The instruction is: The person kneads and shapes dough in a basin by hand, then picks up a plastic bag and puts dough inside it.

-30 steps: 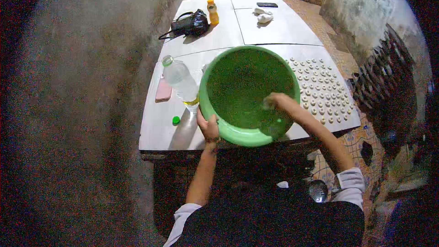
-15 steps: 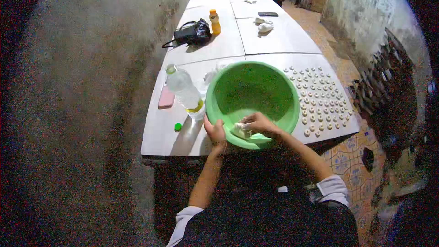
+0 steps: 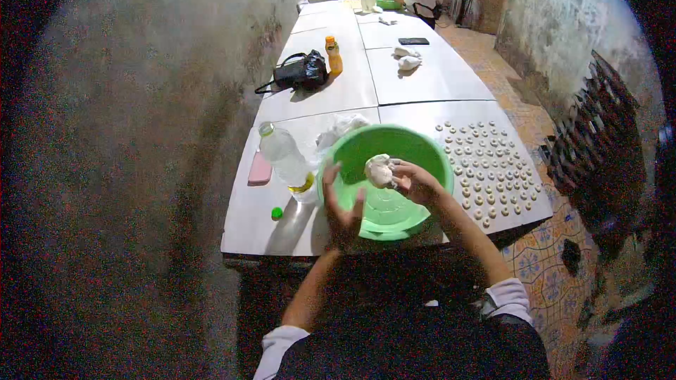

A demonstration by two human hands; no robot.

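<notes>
In the head view, the right hand [image 3: 417,181] has its fingers closed on a lump of pale dough [image 3: 381,171], which is held over the green basin [image 3: 384,139]. The left hand [image 3: 341,214] holds nothing, its fingers spread wide at the basin's near left side; whether it touches the rim I cannot tell. On the white table [image 3: 310,109], right of the basin, many small rings [image 3: 489,188] already lie in rough rows. The lump looks uneven and unformed as yet; how much is left overall cannot be told
</notes>
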